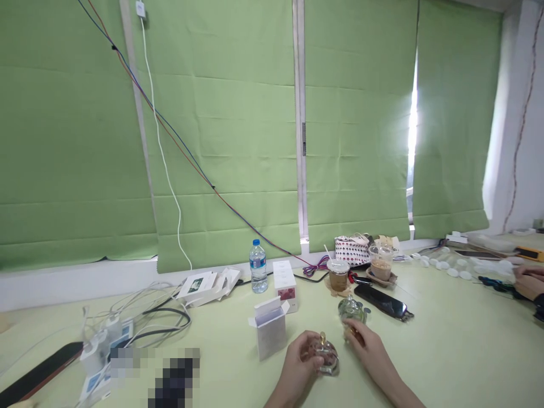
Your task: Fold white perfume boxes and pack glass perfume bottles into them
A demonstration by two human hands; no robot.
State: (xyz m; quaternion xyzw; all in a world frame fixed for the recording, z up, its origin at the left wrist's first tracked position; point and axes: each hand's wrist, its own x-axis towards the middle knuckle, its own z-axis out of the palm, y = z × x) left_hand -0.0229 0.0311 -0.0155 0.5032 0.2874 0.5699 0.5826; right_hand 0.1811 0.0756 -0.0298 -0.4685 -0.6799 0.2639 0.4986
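Observation:
My left hand (297, 362) is wrapped round a small clear glass jar (329, 365) with a pinkish tint and a gold knob on top. It is held low over the pale table, at the near side. My right hand (370, 347) is just to the right, its fingers curled and pressed together around something small and gold-coloured, mostly hidden by the fingers. Right behind those fingertips stands a green-tinted glass jar (352, 309). An opened white box (271, 331), its flaps raised, stands left of the jars.
Behind are a water bottle (258, 269), a white carton (284, 280), two drink cups (339, 273) and a black phone (381, 300). Cables and a power strip (100, 379) lie left, near flat white boxes (204, 288). At the far right is another person's hand (529, 280).

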